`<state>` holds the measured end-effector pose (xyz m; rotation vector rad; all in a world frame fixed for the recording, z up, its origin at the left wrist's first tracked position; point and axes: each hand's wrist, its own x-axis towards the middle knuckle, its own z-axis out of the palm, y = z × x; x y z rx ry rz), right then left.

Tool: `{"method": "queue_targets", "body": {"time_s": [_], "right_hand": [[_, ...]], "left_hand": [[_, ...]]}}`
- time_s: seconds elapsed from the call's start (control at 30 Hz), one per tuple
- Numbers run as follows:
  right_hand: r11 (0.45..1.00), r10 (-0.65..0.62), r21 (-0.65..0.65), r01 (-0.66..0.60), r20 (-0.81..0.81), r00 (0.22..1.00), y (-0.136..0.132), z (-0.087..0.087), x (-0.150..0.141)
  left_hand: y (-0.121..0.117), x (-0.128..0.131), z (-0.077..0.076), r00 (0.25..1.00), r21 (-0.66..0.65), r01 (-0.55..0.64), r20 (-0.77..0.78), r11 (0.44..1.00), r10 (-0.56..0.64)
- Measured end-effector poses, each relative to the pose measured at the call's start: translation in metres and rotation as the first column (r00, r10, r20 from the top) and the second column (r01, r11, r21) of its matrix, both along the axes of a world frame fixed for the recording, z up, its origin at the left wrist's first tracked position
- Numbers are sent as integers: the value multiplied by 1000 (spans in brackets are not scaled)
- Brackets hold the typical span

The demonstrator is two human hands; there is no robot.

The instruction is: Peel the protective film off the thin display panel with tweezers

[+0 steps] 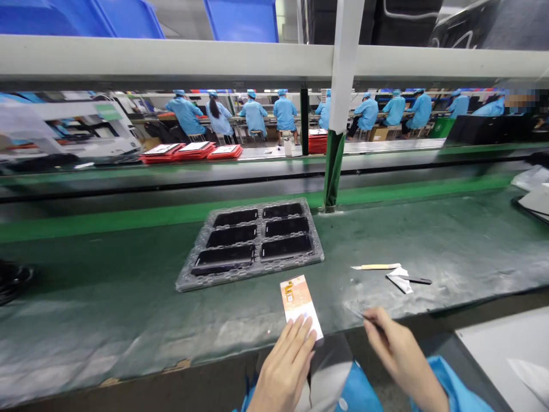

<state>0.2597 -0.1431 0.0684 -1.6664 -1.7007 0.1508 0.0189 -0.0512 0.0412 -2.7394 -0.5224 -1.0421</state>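
Observation:
My left hand [288, 361] lies with its fingers stretched flat over the near end of an orange and white flat rectangular piece [299, 300], pressing it at the bench edge. On that piece's far end sits a small orange-yellow part [289, 292], like a flex cable. To the right, my right hand [392, 343] is closed in a pinch around a thin, pointed tool [357, 312]. Its tip points left, just above the green bench mat; its exact kind is blurred. Beyond my hands, a clear plastic tray [259, 269] carries several dark phones [286, 247] in its pockets.
A yellow-handled blade [378, 266] and a black slim tool [418, 280] with white wrapping [401, 279] lie right of the tray. A post [334, 166] rises behind it. Red trays [195, 150] stand beyond the ledge. Several people in blue [285, 111] sit farther back.

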Motion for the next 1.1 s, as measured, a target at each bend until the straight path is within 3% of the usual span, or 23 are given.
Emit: {"method": "queue_targets", "body": {"time_s": [0.07,0.2,0.3,0.47,0.9,1.1], "right_hand": [[995,14,-98,-14,-7,1000,-14,-9,-23],[999,21,-50,-16,91,996,-24,-25,-49],[999,-21,-42,24,76,997,-21,-28,-55],[1000,-21,-15,21,13,1000,-15,-25,-58],[999,42,-17,-40,87,995,-4,-5,-52],[999,52,-3,-52,82,995,-2,-10,-48]], "left_hand": [[-1,0,2,1000,-8,-1,0,1000,1],[-4,1,3,1000,-33,-16,-7,999,16],[-5,0,3,1000,-49,-22,-6,999,21],[-5,0,4,1000,-74,-8,-11,997,7],[-3,-4,5,1000,-108,11,-28,994,-14],[-1,-6,6,998,-114,39,-45,993,-44]]}}
